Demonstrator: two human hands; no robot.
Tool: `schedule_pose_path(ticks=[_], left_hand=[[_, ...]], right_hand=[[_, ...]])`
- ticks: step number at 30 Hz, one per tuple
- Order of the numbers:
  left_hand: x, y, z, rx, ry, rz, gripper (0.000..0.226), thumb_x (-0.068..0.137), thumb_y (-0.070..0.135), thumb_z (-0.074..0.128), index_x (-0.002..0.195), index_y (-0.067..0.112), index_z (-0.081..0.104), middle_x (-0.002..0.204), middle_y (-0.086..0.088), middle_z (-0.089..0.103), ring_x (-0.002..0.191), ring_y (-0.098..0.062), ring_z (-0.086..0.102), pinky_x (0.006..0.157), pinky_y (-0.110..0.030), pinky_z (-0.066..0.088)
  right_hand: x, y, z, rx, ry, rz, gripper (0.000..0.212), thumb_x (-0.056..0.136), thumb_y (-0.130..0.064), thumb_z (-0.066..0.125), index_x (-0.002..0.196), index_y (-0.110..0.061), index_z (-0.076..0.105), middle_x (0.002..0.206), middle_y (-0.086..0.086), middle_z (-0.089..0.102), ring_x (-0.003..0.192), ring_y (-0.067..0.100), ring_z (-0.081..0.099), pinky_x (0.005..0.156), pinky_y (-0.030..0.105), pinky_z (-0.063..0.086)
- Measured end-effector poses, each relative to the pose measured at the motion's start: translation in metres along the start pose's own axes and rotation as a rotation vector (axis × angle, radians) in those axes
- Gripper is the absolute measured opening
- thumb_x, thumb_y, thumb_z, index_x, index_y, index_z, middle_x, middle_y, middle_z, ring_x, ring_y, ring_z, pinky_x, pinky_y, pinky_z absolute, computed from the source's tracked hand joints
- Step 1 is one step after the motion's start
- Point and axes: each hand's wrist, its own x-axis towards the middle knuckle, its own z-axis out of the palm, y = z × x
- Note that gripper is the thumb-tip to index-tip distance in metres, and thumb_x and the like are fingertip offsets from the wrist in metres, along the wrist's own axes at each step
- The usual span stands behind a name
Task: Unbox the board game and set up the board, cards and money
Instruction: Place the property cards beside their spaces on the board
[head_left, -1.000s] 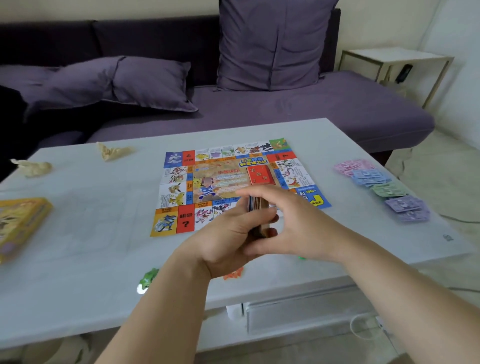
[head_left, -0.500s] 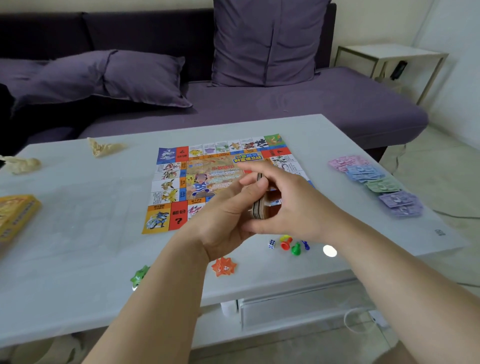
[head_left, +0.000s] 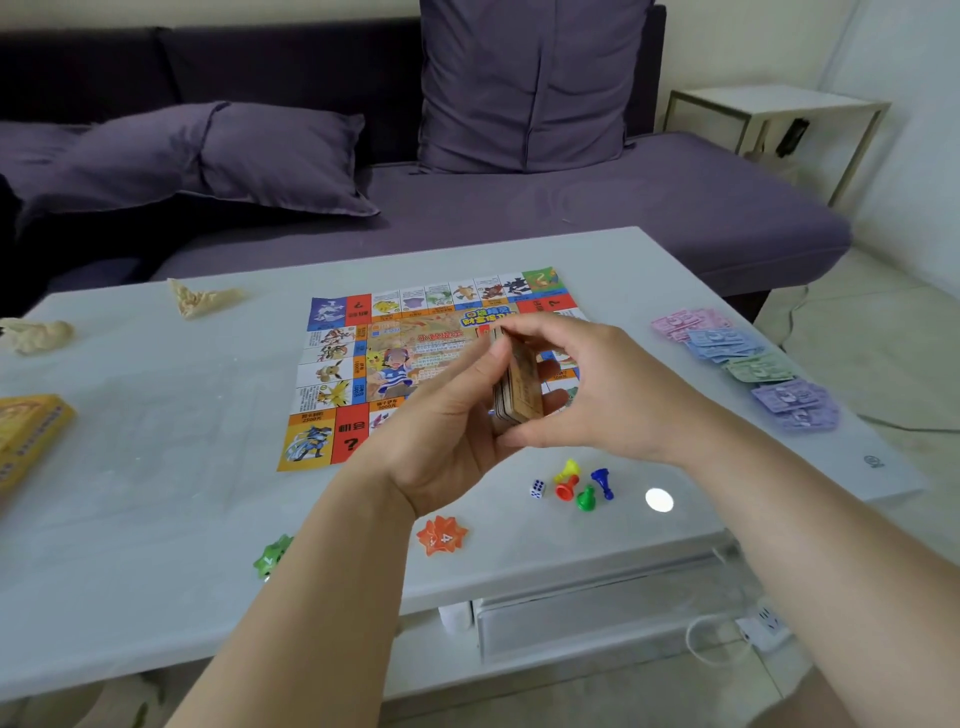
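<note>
Glossy table (head_left: 156, 519), paper board (head_left: 415, 353)

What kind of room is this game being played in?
Most likely a living room at home: a purple sofa with cushions sits behind a low white coffee table, where the game board is spread out.

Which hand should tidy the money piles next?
Probably the right hand: the money piles lie on its side of the table, while the left hand, also gripping the cards, is farther away.
</note>
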Motion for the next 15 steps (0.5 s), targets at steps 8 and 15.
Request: schedule_pose_path(ticks=[8,15], left_hand=[[-0.001,0.008,-0.007,-0.201,0.281,0.095,0.02,0.09,0.025,0.053,0.105,0.018,0.064,0.102,-0.013,0.069,0.084,-0.023,0.07,0.068,-0.033,0.06],[-0.007,0.008,-0.026,-0.416,0.511,0.043,0.029,0.099,0.017,0.037,0.121,0.012,0.055,0.107,-0.02,0.062,0.088,-0.027,0.064,0.075,-0.041,0.055]], right_hand=[[-0.006,0.023,-0.016,0.008,-0.021,0.18,0.054,0.077,-0.04,0.073,0.127,-0.039,0.053,0.121,-0.028,0.052,0.112,-0.007,0.05,0.09,0.012,0.041],[-0.037,0.062,0.056,-0.471,-0.077,0.152,0.04,0.082,-0.053,0.059,0.113,-0.028,0.062,0.112,-0.005,0.049,0.109,0.014,0.042,0.098,0.031,0.035]])
